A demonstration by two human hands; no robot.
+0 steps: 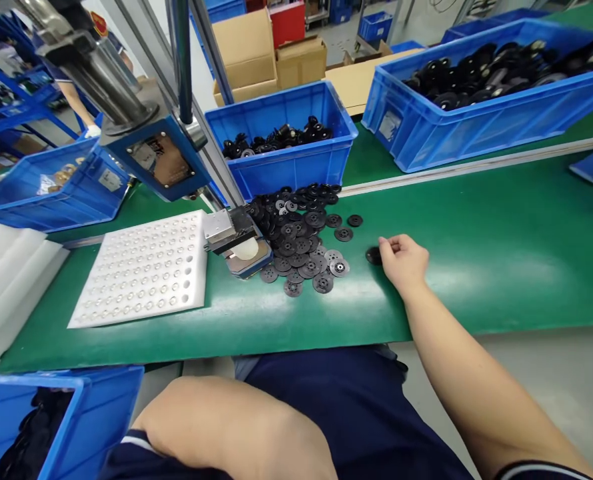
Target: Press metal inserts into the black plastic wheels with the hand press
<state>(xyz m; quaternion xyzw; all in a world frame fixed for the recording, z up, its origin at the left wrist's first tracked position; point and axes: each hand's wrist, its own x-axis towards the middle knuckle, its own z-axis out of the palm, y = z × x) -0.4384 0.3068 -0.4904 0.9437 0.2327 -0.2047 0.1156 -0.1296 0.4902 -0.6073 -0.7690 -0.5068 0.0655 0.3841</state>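
My right hand (405,263) is over the green tabletop, its fingers curled and pinching the edge of a black disc (373,256). That disc lies low against the surface, partly covered by my fingertips. To its left spreads a loose pile of black plastic discs (299,248) with pierced centres. A bench press (156,160) stands beside the pile, its small base plate (249,260) at the pile's left edge. My left arm (241,423) crosses the bottom of the view; the left hand itself is out of sight.
A white foam tray (144,267) holds rows of small round parts, with several bare holes at its right side. Blue bins of black parts (296,167) (486,123) stand behind. White foam sheets (11,287) lie far left, above another blue bin (101,413).
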